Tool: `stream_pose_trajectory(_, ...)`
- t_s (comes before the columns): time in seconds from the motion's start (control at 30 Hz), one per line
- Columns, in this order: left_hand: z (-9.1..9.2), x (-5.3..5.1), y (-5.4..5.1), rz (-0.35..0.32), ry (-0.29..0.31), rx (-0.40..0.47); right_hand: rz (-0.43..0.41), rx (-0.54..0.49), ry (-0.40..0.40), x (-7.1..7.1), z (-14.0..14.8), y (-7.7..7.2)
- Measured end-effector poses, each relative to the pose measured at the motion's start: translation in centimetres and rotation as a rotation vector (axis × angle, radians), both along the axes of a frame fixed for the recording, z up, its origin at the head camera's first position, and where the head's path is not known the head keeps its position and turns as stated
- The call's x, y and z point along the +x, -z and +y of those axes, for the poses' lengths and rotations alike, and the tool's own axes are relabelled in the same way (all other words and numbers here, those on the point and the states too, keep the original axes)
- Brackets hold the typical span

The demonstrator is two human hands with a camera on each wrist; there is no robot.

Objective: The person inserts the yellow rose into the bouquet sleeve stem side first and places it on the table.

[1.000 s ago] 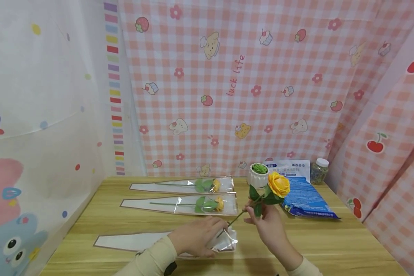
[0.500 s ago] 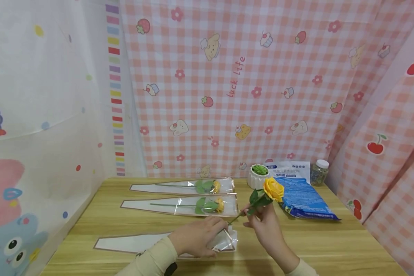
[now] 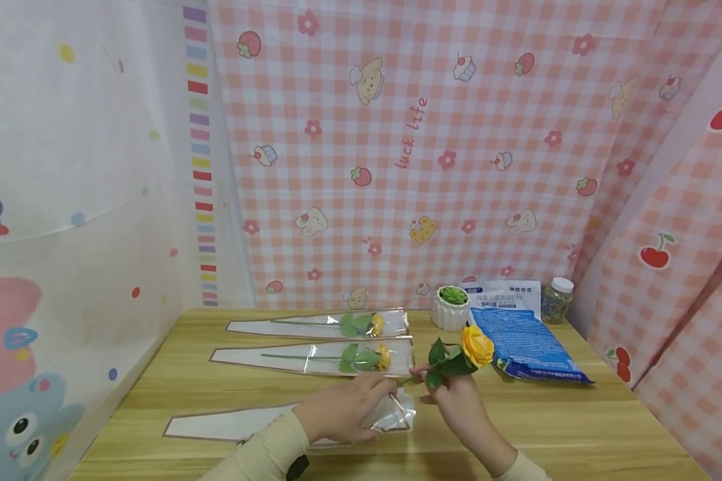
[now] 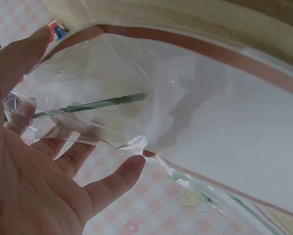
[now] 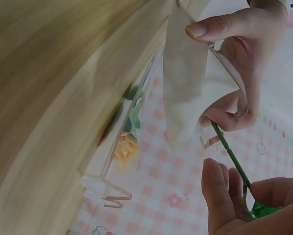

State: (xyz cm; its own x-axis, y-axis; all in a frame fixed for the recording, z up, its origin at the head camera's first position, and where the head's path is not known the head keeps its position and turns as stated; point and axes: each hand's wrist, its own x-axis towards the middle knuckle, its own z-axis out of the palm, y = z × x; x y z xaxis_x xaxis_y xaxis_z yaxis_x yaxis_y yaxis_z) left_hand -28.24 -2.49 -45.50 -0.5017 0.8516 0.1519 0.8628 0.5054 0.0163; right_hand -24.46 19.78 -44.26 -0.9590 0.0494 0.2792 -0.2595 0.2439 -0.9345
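Note:
My right hand (image 3: 464, 407) pinches the green stem of a yellow rose (image 3: 477, 346), just under its leaves. The bloom points to the right, and the stem slants down to the left. My left hand (image 3: 345, 409) grips the mouth of a clear flower sleeve (image 3: 228, 422) with a white back and brown-edged border. In the left wrist view the cut end of the stem (image 4: 100, 104) lies inside the clear film of the sleeve. From the right wrist view, the left index finger (image 5: 225, 120) curls at the sleeve's mouth beside the stem.
Two sleeved yellow roses, a nearer one (image 3: 361, 357) and a farther one (image 3: 357, 325), lie behind the hands. At the back right stand a white potted plant (image 3: 451, 308), a blue packet (image 3: 532, 344), a white packet (image 3: 508, 292) and a lidded jar (image 3: 557, 300).
My right hand has brought the rose lower and to the left, and more of its stem has gone into the sleeve. The left hand stays at the sleeve's mouth.

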Motion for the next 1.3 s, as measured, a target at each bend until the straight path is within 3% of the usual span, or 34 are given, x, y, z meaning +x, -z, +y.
stream_pose_trajectory(0.27,-0.5,-0.1,-0.3,-0.019,-0.05,-0.015,-0.056,0.112,-0.042,0.9,0.2,-0.3)
stream_pose_trajectory(0.63,-0.5,-0.1,-0.6,-0.008,-0.049,-0.004,-0.111,0.041,-0.079,0.9,-0.2,-0.2)
stream_pose_trajectory(1.0,-1.3,-0.9,-0.6,-0.056,-0.056,0.055,-0.133,0.068,-0.145,0.2,0.8,0.8)
stream_pose_trajectory(1.3,-2.0,-0.9,-1.4,-0.093,-0.101,0.098,-0.191,0.04,-0.211,0.1,1.5,1.6)
